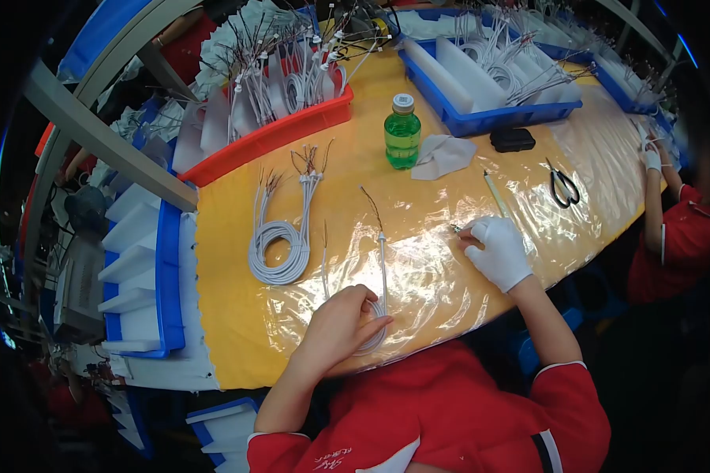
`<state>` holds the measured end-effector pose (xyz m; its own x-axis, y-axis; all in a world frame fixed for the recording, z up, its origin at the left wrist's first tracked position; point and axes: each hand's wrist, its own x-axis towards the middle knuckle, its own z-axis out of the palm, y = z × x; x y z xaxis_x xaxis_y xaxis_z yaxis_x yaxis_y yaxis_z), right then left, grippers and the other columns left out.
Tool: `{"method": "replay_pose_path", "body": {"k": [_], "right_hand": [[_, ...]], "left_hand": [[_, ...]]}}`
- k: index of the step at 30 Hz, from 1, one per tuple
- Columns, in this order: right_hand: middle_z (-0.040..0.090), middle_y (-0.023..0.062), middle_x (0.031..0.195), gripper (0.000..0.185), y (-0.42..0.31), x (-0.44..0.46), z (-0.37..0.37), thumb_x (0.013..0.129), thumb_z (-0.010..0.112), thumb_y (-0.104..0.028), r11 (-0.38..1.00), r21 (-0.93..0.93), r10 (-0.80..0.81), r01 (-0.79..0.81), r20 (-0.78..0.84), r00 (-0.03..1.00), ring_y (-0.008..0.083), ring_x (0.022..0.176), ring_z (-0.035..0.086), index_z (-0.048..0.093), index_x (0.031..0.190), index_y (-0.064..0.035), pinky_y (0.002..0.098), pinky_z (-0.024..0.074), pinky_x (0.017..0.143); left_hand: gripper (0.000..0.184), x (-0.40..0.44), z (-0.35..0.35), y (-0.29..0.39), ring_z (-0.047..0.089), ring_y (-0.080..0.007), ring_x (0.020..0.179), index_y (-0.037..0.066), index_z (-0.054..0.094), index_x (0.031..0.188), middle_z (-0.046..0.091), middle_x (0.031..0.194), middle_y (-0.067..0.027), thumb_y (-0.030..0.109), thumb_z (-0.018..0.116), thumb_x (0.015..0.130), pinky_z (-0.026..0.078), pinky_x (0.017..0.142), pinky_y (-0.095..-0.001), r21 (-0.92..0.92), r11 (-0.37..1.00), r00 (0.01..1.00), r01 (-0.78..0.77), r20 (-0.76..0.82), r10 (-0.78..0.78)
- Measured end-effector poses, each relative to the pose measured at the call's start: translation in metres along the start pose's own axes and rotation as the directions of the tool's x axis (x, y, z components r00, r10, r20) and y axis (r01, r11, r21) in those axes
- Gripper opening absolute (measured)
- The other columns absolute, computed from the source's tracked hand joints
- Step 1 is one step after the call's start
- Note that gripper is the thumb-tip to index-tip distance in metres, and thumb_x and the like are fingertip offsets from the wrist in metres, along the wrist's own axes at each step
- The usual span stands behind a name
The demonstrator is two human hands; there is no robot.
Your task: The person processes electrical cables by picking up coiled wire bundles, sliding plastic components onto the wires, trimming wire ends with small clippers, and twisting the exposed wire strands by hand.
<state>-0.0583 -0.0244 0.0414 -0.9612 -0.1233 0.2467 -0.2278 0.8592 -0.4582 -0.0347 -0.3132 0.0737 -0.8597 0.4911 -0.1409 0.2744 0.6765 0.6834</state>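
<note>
My left hand (343, 325), bare, rests at the table's front edge with its fingers curled round a small coil of white cable (377, 335). From that coil one cable end with dark twisted wires runs up the table. To the right, my right hand (497, 251) wears a white glove, and its thumb and forefinger pinch a small thing with a greenish metallic tip, too small to name. Coiled white cable (280, 254) with bare wire ends lies to the left. A white pen-like stick (496, 193) lies just above the glove, with black-handled scissors (564, 188) further right.
A green bottle (402, 134) stands mid-table beside a pale cloth (443, 155) and a black case (513, 140). Behind are a red bin (272, 132) and a blue bin (505, 121) of cables. A blue tray (170, 276) is at left. A co-worker (678, 236) sits at right.
</note>
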Motion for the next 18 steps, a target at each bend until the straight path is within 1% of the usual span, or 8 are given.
{"method": "replay_pose_path", "body": {"k": [4,6,10,11,12,13,15,18], "right_hand": [[0.063,0.0119,0.080,0.024,-0.017,-0.005,0.001,0.064,0.074,-0.017,0.996,-0.031,-0.078,0.079,0.036,0.996,0.0283,0.075,0.060,0.065,0.080,-0.0019,0.0360,0.0475,0.070],[0.062,0.0111,0.075,0.025,-0.021,-0.005,-0.001,0.066,0.074,-0.022,0.995,-0.065,-0.090,0.078,-0.223,0.971,0.0289,0.071,0.060,0.066,0.079,-0.0028,0.0373,0.0474,0.067],[0.063,0.0113,0.079,0.025,-0.013,-0.009,0.000,0.067,0.073,-0.021,0.995,-0.096,0.009,-0.015,-0.056,0.998,0.0287,0.074,0.060,0.066,0.082,-0.0027,0.0380,0.0472,0.070],[0.063,0.0121,0.082,0.026,-0.016,-0.008,0.002,0.068,0.072,-0.020,0.997,-0.046,0.057,-0.060,-0.063,0.996,0.0285,0.076,0.060,0.065,0.085,-0.0024,0.0383,0.0472,0.071],[0.064,0.0129,0.084,0.027,-0.019,-0.007,0.004,0.069,0.071,-0.019,0.995,0.008,0.102,-0.102,-0.064,0.993,0.0283,0.078,0.061,0.063,0.088,-0.0020,0.0386,0.0472,0.073],[0.064,0.0129,0.084,0.027,-0.021,-0.006,0.007,0.069,0.071,-0.019,0.995,0.013,0.098,-0.097,-0.058,0.993,0.0283,0.078,0.061,0.063,0.088,-0.0020,0.0386,0.0472,0.073],[0.063,0.0162,0.089,0.027,-0.025,-0.003,0.014,0.071,0.067,-0.012,0.987,0.099,0.144,-0.128,-0.173,0.974,0.0300,0.079,0.061,0.059,0.093,0.0009,0.0357,0.0482,0.073],[0.063,0.0140,0.086,0.025,-0.043,0.007,0.019,0.076,0.063,-0.011,0.920,0.319,0.253,-0.229,-0.034,0.967,0.0239,0.079,0.062,0.055,0.097,0.0019,0.0327,0.0476,0.072]], "left_hand": [[0.047,0.061,0.013,-0.012,0.060,-0.0243,0.071,-0.003,0.052,0.108,0.059,0.080,-0.0132,0.027,0.070,0.076,0.048,0.066,-0.0320,0.026,1.000,0.976,0.007,-0.216,-0.001],[0.054,0.081,0.021,-0.018,0.061,-0.0245,0.070,-0.003,0.045,0.118,0.059,0.081,-0.0133,0.024,0.069,0.077,0.048,0.065,-0.0330,0.209,0.978,0.962,-0.009,-0.266,0.066],[0.055,0.091,0.021,-0.020,0.063,-0.0209,0.074,-0.002,0.041,0.123,0.059,0.082,-0.0100,0.018,0.068,0.079,0.050,0.062,-0.0294,0.100,0.992,0.983,0.073,-0.173,-0.055],[0.053,0.090,0.021,-0.023,0.064,-0.0185,0.076,-0.002,0.042,0.123,0.060,0.084,-0.0081,0.015,0.067,0.079,0.050,0.062,-0.0264,-0.332,0.939,0.988,0.088,-0.088,-0.124],[0.051,0.087,0.019,-0.024,0.065,-0.0162,0.079,-0.001,0.043,0.123,0.061,0.085,-0.0062,0.012,0.067,0.080,0.051,0.061,-0.0234,-0.697,0.706,0.988,0.122,0.017,-0.154],[0.051,0.086,0.014,-0.023,0.065,-0.0162,0.079,-0.001,0.043,0.123,0.061,0.085,-0.0062,0.012,0.067,0.080,0.051,0.061,-0.0234,-0.697,0.705,0.987,0.126,0.015,-0.162],[0.047,0.081,0.002,-0.016,0.065,-0.0134,0.083,0.000,0.045,0.123,0.062,0.088,-0.0040,0.007,0.065,0.081,0.051,0.063,-0.0191,-0.896,0.424,0.990,0.131,0.094,-0.105],[0.037,0.081,0.004,-0.020,0.064,-0.0119,0.081,-0.001,0.053,0.115,0.064,0.089,-0.0055,0.008,0.066,0.081,0.051,0.065,-0.0195,-0.910,0.397,0.991,0.120,0.084,-0.105]]}}
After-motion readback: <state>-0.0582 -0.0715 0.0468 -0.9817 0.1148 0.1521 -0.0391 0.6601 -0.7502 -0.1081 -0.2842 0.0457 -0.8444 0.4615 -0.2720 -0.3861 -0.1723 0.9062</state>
